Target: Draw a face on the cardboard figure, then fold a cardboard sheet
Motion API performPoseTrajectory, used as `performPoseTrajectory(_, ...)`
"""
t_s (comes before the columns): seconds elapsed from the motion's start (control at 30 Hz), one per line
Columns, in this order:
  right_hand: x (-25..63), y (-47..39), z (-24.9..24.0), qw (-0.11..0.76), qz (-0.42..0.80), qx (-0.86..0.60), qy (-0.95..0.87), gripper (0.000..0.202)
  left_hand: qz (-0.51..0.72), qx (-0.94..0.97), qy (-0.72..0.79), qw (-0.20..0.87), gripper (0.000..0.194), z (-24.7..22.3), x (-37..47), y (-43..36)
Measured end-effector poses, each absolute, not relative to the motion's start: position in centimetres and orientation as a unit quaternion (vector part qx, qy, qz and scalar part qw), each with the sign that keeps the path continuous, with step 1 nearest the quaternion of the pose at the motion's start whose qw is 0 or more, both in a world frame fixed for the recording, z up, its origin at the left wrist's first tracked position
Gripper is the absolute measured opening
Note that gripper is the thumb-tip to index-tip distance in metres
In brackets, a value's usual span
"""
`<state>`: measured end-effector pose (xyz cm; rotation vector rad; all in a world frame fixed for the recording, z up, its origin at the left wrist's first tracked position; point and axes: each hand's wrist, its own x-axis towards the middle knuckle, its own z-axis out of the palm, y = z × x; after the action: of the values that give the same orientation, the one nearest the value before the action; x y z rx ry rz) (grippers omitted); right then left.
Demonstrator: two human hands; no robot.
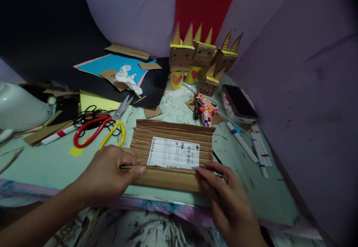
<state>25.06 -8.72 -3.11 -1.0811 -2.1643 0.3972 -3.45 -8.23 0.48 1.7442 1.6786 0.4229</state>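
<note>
A piece of brown corrugated cardboard [173, 127] lies near the table's front edge, creased in rows, with a white printed shipping label [173, 153] stuck on it. Its near part is folded along a line running across below the label. My left hand [109, 170] pinches the left end of that fold between thumb and fingers. At the right end, my right hand [226, 194] grips the fold, thumb partly hidden below. Just beyond my left hand are red-handled scissors [93, 129] and a yellow-handled tool [112, 133].
Several cardboard figures with pointed yellow horns [181, 56] stand at the back. Markers [242, 142] and a phone [239, 99] lie to the right. A white bottle [22, 107] is at left. Blue paper [100, 68] and crumpled tissue [127, 79] lie behind the scissors. A wall [302, 109] bounds the right side.
</note>
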Motion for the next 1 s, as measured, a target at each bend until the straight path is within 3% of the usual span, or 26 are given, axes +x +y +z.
performPoseTrajectory(0.17,24.5,-8.4,-2.6,0.237,0.052,-0.364,-0.899,0.046,0.128,0.642,0.651,0.386,0.037,1.1,-3.3,-6.7)
performPoseTrajectory(0.27,23.8,-8.1,-2.6,0.217,-0.007,-0.341,-0.915,0.038,0.129,0.634,0.65,0.398,0.041,1.0,-3.4,-6.1)
performPoseTrajectory(0.43,22.7,-7.6,-3.2,0.256,-0.041,-0.378,-0.889,0.029,0.133,0.63,0.653,0.398,0.041,0.5,-3.5,-5.8)
performPoseTrajectory(0.57,22.6,-7.8,-3.7,0.261,-0.019,-0.379,-0.888,0.031,0.207,0.636,0.656,0.351,0.025,0.4,-3.9,-7.0)
performPoseTrajectory(0.73,22.8,-8.0,-3.9,0.246,0.014,-0.395,-0.885,0.034,0.228,0.695,0.608,0.309,0.05,0.2,-6.0,-8.6)
performPoseTrajectory(1.0,22.8,-7.1,-3.9,0.253,0.0,-0.42,-0.872,0.037,0.243,0.656,0.632,0.333,0.035,-0.4,-6.2,-7.6)
